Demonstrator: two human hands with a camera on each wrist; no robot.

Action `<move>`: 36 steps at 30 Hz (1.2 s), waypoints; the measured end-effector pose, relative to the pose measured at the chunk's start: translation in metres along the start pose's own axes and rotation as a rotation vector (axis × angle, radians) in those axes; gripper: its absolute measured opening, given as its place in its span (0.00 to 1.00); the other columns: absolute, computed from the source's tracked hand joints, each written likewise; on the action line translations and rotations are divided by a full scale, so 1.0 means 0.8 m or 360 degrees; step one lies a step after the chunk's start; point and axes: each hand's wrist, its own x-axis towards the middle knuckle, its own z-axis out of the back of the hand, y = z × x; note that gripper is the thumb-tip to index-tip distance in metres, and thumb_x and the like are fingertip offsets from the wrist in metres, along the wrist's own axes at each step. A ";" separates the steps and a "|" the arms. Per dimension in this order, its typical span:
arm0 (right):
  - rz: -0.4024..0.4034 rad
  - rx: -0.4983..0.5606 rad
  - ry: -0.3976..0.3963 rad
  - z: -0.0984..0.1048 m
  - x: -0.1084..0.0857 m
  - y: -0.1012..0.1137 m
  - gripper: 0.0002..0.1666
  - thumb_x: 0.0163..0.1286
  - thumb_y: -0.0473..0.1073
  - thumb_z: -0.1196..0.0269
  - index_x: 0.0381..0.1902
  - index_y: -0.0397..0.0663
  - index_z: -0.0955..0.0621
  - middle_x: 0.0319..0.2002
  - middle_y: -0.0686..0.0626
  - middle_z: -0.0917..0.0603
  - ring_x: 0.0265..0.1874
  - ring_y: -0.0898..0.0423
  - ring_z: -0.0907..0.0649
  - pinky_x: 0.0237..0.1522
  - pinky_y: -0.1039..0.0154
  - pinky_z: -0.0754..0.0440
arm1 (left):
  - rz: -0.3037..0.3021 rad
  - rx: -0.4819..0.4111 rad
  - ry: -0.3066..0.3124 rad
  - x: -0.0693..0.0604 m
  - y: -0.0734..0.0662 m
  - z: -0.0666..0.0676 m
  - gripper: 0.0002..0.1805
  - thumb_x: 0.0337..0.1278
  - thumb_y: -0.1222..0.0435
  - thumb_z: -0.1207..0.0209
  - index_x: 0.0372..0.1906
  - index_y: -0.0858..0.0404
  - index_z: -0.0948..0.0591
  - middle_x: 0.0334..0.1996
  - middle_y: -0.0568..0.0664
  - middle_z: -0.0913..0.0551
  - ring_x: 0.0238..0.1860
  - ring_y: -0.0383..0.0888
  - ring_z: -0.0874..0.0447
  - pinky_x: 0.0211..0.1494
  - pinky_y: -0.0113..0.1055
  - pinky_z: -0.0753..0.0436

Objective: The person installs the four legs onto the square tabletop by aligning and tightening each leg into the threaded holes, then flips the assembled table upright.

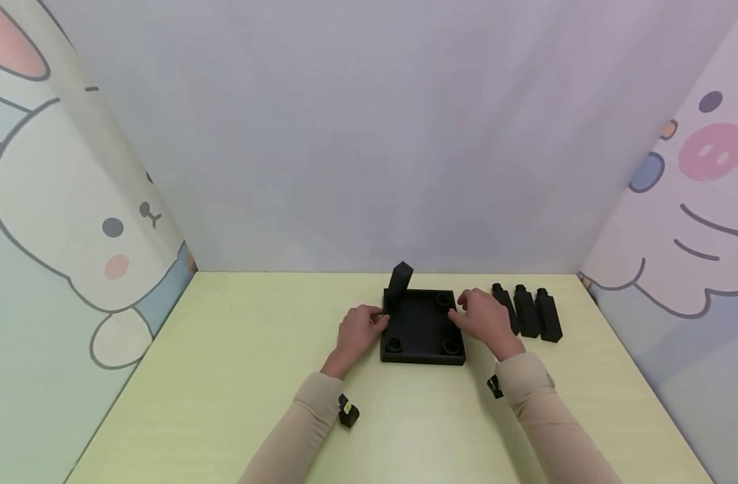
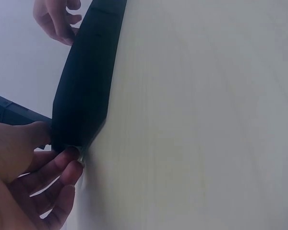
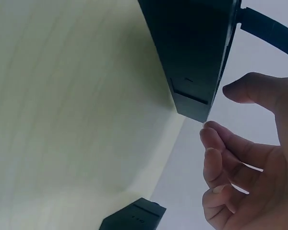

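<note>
A shallow black square tray-like panel point(image 1: 422, 358) lies on the table, with round sockets showing at three of its corners. From its far left corner rises a black block-shaped leg point(image 1: 399, 279), leaning slightly. My left hand point(image 1: 358, 329) pinches the panel's left edge; in the left wrist view the thumb is over the rim and fingertips are below it. At the right side is my right hand point(image 1: 482, 314). In the right wrist view its thumb stands apart from the panel point(image 3: 192, 52), and the fingertips are by a corner; contact is unclear.
Three loose black legs point(image 1: 549, 316) with narrow knobbed ends lie side by side right of the right hand, which partly covers the nearest. A pale wall point(image 1: 381, 134) closes off the table's back edge. Cartoon-printed walls stand left and right.
</note>
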 end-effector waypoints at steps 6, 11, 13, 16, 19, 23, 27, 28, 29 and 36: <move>-0.0018 0.0006 0.0058 -0.010 -0.002 -0.009 0.20 0.70 0.53 0.36 0.47 0.42 0.14 0.42 0.42 0.11 0.29 0.53 0.16 0.29 0.54 0.20 | -0.0004 0.0020 0.0001 0.000 -0.002 -0.002 0.12 0.67 0.57 0.38 0.43 0.58 0.09 0.26 0.45 0.12 0.22 0.35 0.24 0.25 0.30 0.29; -0.0019 0.0012 0.0069 -0.016 -0.002 -0.013 0.19 0.69 0.51 0.36 0.46 0.42 0.15 0.38 0.43 0.12 0.26 0.55 0.19 0.26 0.57 0.23 | -0.0012 0.0038 -0.0003 0.000 -0.003 -0.004 0.10 0.67 0.57 0.39 0.39 0.56 0.10 0.24 0.44 0.13 0.20 0.35 0.27 0.23 0.29 0.30; -0.0018 0.0015 0.0066 -0.018 -0.002 -0.014 0.18 0.69 0.51 0.36 0.45 0.42 0.15 0.37 0.44 0.12 0.26 0.55 0.19 0.27 0.57 0.24 | -0.0019 0.0038 -0.0008 0.000 -0.004 -0.003 0.10 0.67 0.57 0.39 0.39 0.56 0.10 0.24 0.44 0.13 0.20 0.35 0.27 0.23 0.29 0.30; -0.0027 0.0034 0.0071 -0.021 -0.001 -0.014 0.15 0.70 0.51 0.36 0.40 0.44 0.15 0.32 0.46 0.14 0.24 0.55 0.21 0.25 0.58 0.27 | -0.0029 0.0035 -0.0016 0.000 -0.004 -0.002 0.10 0.67 0.58 0.39 0.39 0.57 0.10 0.24 0.44 0.14 0.20 0.35 0.27 0.23 0.29 0.31; -0.0043 0.0066 0.0076 -0.026 0.001 -0.015 0.14 0.70 0.51 0.37 0.31 0.47 0.18 0.24 0.49 0.19 0.20 0.55 0.25 0.22 0.60 0.33 | -0.0031 0.0023 -0.0024 -0.002 -0.004 -0.001 0.10 0.66 0.58 0.38 0.40 0.57 0.10 0.24 0.45 0.13 0.20 0.36 0.27 0.23 0.29 0.30; -0.0058 0.0096 0.0066 -0.032 0.003 -0.017 0.18 0.70 0.51 0.38 0.21 0.51 0.26 0.16 0.53 0.29 0.17 0.55 0.29 0.20 0.60 0.38 | -0.0025 0.0023 -0.0036 -0.002 -0.003 0.000 0.12 0.65 0.57 0.37 0.45 0.58 0.10 0.27 0.46 0.12 0.23 0.36 0.23 0.25 0.30 0.27; -0.0060 0.0122 0.0050 -0.034 0.005 -0.017 0.22 0.69 0.50 0.38 0.18 0.53 0.30 0.14 0.55 0.35 0.15 0.56 0.32 0.19 0.62 0.39 | -0.0039 0.0031 -0.0055 0.000 -0.005 0.005 0.14 0.65 0.57 0.36 0.47 0.60 0.10 0.29 0.47 0.12 0.24 0.36 0.21 0.25 0.30 0.26; -0.0059 0.0129 0.0049 -0.034 0.005 -0.016 0.22 0.69 0.50 0.38 0.17 0.53 0.31 0.14 0.55 0.36 0.15 0.56 0.32 0.19 0.62 0.39 | -0.0041 0.0032 -0.0058 0.001 -0.006 0.007 0.14 0.65 0.57 0.36 0.47 0.60 0.10 0.29 0.47 0.11 0.24 0.36 0.21 0.25 0.30 0.25; -0.0063 0.0131 0.0050 -0.034 0.006 -0.015 0.22 0.69 0.50 0.37 0.17 0.53 0.31 0.14 0.55 0.36 0.15 0.56 0.32 0.19 0.62 0.39 | -0.0047 0.0029 -0.0062 0.002 -0.007 0.009 0.14 0.65 0.57 0.36 0.48 0.61 0.11 0.29 0.48 0.11 0.23 0.37 0.21 0.25 0.30 0.25; -0.0113 0.0145 0.0069 -0.035 0.006 -0.012 0.20 0.69 0.49 0.36 0.19 0.51 0.28 0.15 0.54 0.33 0.16 0.55 0.30 0.20 0.61 0.38 | -0.0090 0.0051 -0.0129 0.011 -0.016 0.024 0.20 0.63 0.53 0.34 0.53 0.62 0.12 0.39 0.53 0.11 0.34 0.44 0.14 0.32 0.34 0.20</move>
